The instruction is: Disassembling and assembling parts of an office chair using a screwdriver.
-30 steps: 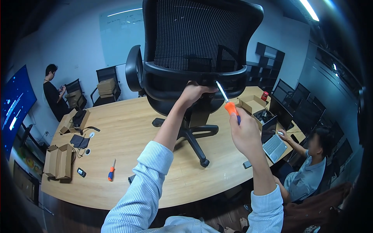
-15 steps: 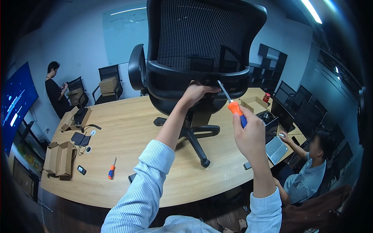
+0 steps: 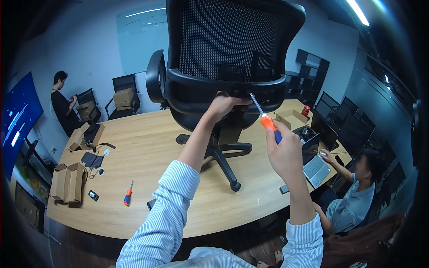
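A black office chair (image 3: 214, 44) with a mesh back stands on the table, its back toward me. My left hand (image 3: 223, 107) is closed around the part under the lower bar of the backrest, its fingertips partly hidden. My right hand (image 3: 286, 152) grips a screwdriver (image 3: 267, 121) with an orange and blue handle. The screwdriver tilts up and to the left, its tip by the backrest bar just right of my left fingers. Whether the tip sits in a screw is too small to tell.
A second screwdriver (image 3: 128, 196) lies on the wooden table (image 3: 147, 147) at left, near a small dark device (image 3: 93, 195) and open cardboard boxes (image 3: 67, 183). At right a seated person (image 3: 353, 201) uses a laptop (image 3: 316, 171). Another person (image 3: 65, 105) stands far left.
Both hands and the screwdriver keep nearly the same place at the chair. The whole view has shifted slightly, with the chair a little further left in it.
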Demonstrator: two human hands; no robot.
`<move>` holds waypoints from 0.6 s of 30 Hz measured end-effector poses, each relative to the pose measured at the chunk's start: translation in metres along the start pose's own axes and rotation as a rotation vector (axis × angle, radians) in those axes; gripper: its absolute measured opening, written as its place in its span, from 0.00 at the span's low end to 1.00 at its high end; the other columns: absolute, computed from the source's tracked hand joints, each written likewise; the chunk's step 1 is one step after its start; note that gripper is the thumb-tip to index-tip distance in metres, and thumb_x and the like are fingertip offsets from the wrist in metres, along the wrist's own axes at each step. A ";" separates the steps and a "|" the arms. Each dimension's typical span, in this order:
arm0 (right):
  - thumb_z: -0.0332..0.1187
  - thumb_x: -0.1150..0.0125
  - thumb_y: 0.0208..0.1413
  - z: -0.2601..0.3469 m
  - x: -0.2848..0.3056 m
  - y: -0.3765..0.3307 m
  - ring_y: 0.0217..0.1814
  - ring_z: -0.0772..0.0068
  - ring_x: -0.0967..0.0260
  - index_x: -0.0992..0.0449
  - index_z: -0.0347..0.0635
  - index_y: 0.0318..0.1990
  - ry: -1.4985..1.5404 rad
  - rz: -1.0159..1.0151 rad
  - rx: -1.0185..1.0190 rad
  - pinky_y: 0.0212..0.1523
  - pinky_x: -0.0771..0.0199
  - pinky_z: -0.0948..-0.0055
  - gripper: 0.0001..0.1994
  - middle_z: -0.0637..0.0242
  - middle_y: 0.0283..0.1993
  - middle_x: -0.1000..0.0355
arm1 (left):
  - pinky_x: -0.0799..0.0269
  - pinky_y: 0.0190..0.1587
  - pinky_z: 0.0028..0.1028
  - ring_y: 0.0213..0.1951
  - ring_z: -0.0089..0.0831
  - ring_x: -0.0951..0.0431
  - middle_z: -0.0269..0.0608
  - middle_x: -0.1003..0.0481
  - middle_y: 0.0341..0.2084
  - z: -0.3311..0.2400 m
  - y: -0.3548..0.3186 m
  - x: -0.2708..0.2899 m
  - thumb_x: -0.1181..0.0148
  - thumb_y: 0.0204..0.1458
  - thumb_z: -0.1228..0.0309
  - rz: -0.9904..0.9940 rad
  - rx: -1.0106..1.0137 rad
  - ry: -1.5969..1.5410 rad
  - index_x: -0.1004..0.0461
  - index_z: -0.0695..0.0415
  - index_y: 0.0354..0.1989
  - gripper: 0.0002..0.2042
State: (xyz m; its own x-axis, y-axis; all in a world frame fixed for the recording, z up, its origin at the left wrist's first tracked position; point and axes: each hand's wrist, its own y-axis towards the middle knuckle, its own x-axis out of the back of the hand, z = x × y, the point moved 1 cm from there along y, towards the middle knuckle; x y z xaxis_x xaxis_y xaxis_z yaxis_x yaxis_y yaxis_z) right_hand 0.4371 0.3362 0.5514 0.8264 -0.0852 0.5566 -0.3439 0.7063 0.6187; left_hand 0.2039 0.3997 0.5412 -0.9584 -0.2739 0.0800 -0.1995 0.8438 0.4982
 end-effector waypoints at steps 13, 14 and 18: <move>0.33 0.45 0.58 0.006 -0.001 0.003 0.33 0.50 0.25 0.25 0.33 0.48 -0.095 -0.038 0.024 0.37 0.27 0.58 0.14 0.50 0.32 0.25 | 0.29 0.44 0.29 0.32 0.31 0.22 0.42 0.19 0.30 0.001 0.002 0.001 0.30 0.41 0.71 0.002 0.004 0.002 0.18 0.60 0.33 0.11; 0.33 0.43 0.57 0.007 0.000 0.005 0.32 0.51 0.24 0.25 0.35 0.47 -0.144 -0.077 0.038 0.37 0.27 0.58 0.14 0.51 0.32 0.25 | 0.29 0.45 0.29 0.33 0.32 0.22 0.43 0.19 0.30 -0.001 0.000 0.000 0.30 0.41 0.70 -0.021 -0.015 0.004 0.19 0.61 0.33 0.11; 0.30 0.37 0.53 0.010 0.005 0.006 0.35 0.56 0.24 0.25 0.38 0.46 -0.312 -0.094 0.054 0.36 0.26 0.60 0.14 0.56 0.33 0.25 | 0.29 0.44 0.28 0.32 0.33 0.22 0.43 0.21 0.28 -0.011 -0.027 -0.012 0.29 0.42 0.68 -0.330 -0.159 0.165 0.21 0.65 0.34 0.15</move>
State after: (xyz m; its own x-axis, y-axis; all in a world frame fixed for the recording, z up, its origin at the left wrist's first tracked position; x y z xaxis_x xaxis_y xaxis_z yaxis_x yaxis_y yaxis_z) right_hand 0.4348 0.3330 0.5638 0.6820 -0.3651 0.6337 -0.3029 0.6477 0.6991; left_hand 0.2228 0.3749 0.5359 -0.7999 -0.5996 0.0246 -0.4446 0.6197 0.6468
